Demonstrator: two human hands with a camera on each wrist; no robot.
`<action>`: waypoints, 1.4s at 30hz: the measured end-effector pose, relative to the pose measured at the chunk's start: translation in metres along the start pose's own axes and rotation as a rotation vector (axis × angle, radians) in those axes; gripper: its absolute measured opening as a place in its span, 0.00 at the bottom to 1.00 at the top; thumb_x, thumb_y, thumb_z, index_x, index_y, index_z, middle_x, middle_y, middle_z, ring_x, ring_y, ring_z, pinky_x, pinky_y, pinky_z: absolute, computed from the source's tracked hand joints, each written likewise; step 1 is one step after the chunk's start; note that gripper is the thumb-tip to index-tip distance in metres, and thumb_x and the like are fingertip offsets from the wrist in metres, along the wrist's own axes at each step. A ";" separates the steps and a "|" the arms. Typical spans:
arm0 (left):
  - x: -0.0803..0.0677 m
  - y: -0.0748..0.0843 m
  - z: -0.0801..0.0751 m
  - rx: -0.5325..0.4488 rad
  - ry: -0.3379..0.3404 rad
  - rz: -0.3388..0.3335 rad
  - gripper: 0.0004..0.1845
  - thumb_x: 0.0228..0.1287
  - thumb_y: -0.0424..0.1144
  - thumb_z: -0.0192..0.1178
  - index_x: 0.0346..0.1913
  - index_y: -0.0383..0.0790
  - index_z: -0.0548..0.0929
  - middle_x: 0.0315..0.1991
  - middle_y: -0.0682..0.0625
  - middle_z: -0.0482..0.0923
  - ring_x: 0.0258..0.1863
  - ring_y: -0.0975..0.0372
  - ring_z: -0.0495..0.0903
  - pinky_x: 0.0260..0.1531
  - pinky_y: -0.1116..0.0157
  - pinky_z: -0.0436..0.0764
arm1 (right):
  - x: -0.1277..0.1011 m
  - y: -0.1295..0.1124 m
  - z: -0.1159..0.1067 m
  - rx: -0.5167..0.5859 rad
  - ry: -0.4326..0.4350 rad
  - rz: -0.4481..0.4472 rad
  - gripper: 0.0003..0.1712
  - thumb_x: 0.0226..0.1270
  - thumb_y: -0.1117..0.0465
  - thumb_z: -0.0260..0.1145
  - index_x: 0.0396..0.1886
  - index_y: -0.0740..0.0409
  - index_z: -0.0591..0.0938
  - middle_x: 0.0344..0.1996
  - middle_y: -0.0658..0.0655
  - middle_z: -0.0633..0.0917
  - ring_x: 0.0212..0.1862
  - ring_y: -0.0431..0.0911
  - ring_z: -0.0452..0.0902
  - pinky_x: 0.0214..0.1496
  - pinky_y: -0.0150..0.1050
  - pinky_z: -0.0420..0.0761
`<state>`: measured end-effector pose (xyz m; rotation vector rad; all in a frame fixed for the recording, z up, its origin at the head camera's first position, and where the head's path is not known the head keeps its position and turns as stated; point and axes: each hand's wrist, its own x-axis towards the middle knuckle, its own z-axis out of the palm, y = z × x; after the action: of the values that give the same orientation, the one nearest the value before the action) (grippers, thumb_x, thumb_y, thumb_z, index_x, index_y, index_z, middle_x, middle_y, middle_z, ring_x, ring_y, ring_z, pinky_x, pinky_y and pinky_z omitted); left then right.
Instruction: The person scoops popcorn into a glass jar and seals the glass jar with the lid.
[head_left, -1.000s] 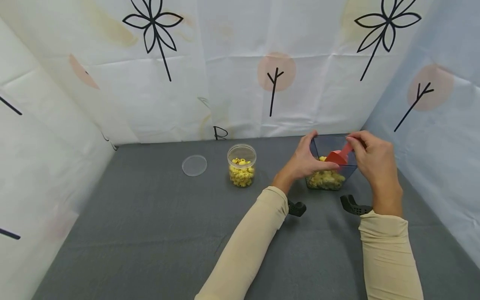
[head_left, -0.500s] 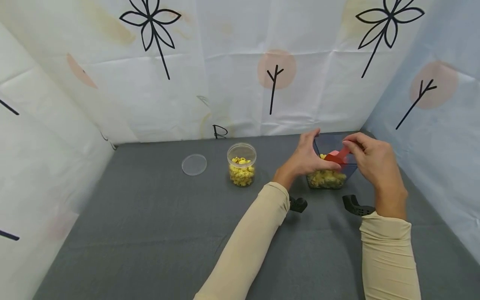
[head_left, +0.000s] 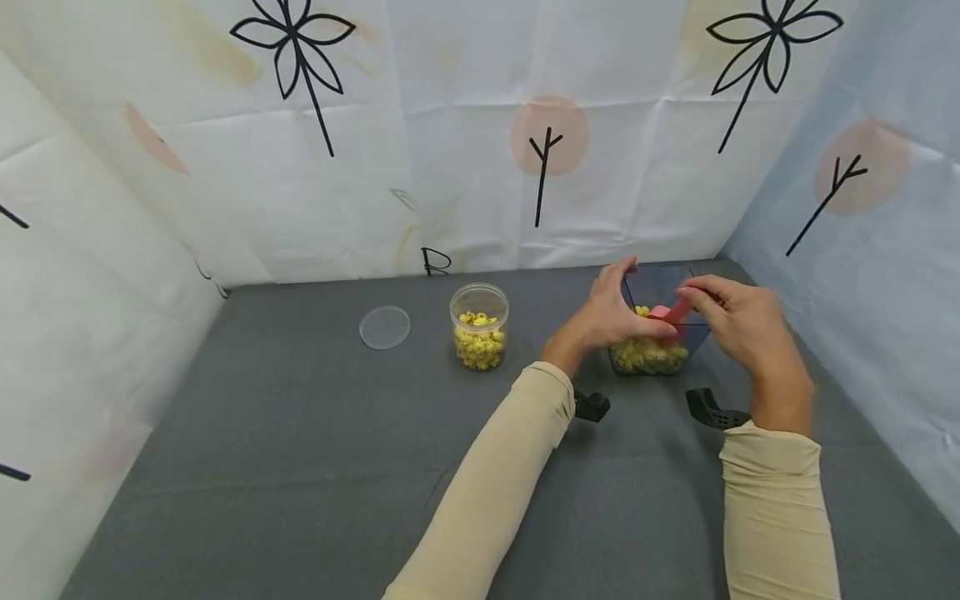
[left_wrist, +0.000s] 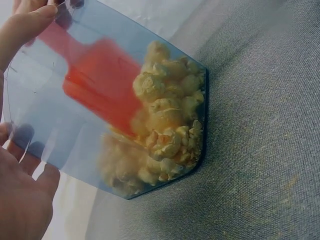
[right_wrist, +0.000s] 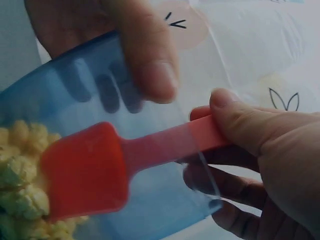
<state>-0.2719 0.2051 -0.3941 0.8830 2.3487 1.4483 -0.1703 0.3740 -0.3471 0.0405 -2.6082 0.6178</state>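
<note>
Within a bluish container [left_wrist: 42,100], red scoop [right_wrist: 110,162] slanting head-down into popcorn [left_wrist: 172,92], right hand [head_left: 750,321] pinching handle [right_wrist: 206,132], left hand [head_left: 600,317] gripping container

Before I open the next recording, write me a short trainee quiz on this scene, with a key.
1. Which hand grips the red scoop?
2. True or false: the clear disc covers the round jar.
3. Fill in the blank: the round jar and the blue-tinted container both hold ____.

Key:
1. The right hand.
2. False; it lies on the table, apart from the jar.
3. Popcorn.
</note>
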 end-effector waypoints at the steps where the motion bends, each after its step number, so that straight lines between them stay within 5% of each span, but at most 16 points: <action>1: 0.000 0.000 0.000 -0.003 0.003 0.001 0.61 0.49 0.56 0.79 0.82 0.57 0.51 0.77 0.59 0.58 0.75 0.64 0.61 0.69 0.59 0.73 | 0.001 0.000 0.001 -0.003 -0.014 0.002 0.16 0.79 0.55 0.61 0.51 0.62 0.87 0.38 0.67 0.90 0.37 0.54 0.81 0.36 0.42 0.73; 5: 0.000 0.001 -0.001 -0.013 0.006 -0.001 0.61 0.49 0.56 0.79 0.82 0.58 0.51 0.77 0.60 0.58 0.75 0.64 0.61 0.68 0.60 0.73 | 0.002 0.000 0.001 0.020 -0.062 0.051 0.21 0.82 0.50 0.56 0.52 0.62 0.86 0.42 0.69 0.88 0.45 0.62 0.80 0.41 0.53 0.73; 18: 0.001 0.000 0.000 -0.024 -0.007 -0.014 0.61 0.49 0.56 0.79 0.82 0.59 0.51 0.78 0.59 0.56 0.75 0.63 0.61 0.69 0.58 0.73 | 0.001 -0.002 -0.004 -0.004 -0.103 0.058 0.22 0.84 0.51 0.52 0.53 0.63 0.85 0.43 0.69 0.88 0.39 0.56 0.76 0.37 0.46 0.70; 24: 0.001 -0.001 0.000 -0.013 -0.004 -0.014 0.60 0.50 0.56 0.79 0.82 0.60 0.51 0.78 0.60 0.56 0.75 0.64 0.61 0.69 0.59 0.74 | 0.001 -0.006 -0.002 -0.016 -0.081 0.133 0.24 0.84 0.51 0.50 0.55 0.66 0.83 0.40 0.69 0.86 0.26 0.49 0.68 0.29 0.42 0.66; 30: 0.000 -0.001 0.001 -0.027 0.000 -0.006 0.61 0.49 0.56 0.79 0.82 0.60 0.50 0.77 0.61 0.56 0.75 0.65 0.61 0.69 0.59 0.73 | -0.001 -0.004 -0.003 0.012 -0.109 0.062 0.19 0.83 0.54 0.54 0.53 0.61 0.85 0.41 0.66 0.90 0.41 0.57 0.80 0.39 0.45 0.72; 33: 0.000 0.000 0.001 -0.031 -0.005 -0.004 0.61 0.49 0.56 0.79 0.82 0.61 0.50 0.78 0.61 0.55 0.75 0.65 0.60 0.69 0.59 0.73 | -0.002 -0.003 -0.007 0.026 -0.157 0.095 0.22 0.84 0.51 0.51 0.57 0.62 0.84 0.45 0.68 0.89 0.47 0.60 0.79 0.42 0.50 0.73; 42: -0.001 0.001 0.001 -0.033 -0.015 -0.012 0.61 0.50 0.56 0.79 0.82 0.61 0.49 0.78 0.61 0.55 0.76 0.64 0.59 0.70 0.58 0.72 | -0.002 -0.006 -0.015 -0.004 -0.227 0.180 0.29 0.85 0.47 0.47 0.59 0.67 0.82 0.49 0.72 0.85 0.37 0.54 0.73 0.35 0.43 0.68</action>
<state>-0.2704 0.2053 -0.3939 0.8672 2.3089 1.4656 -0.1618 0.3750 -0.3335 -0.1342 -2.8538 0.7066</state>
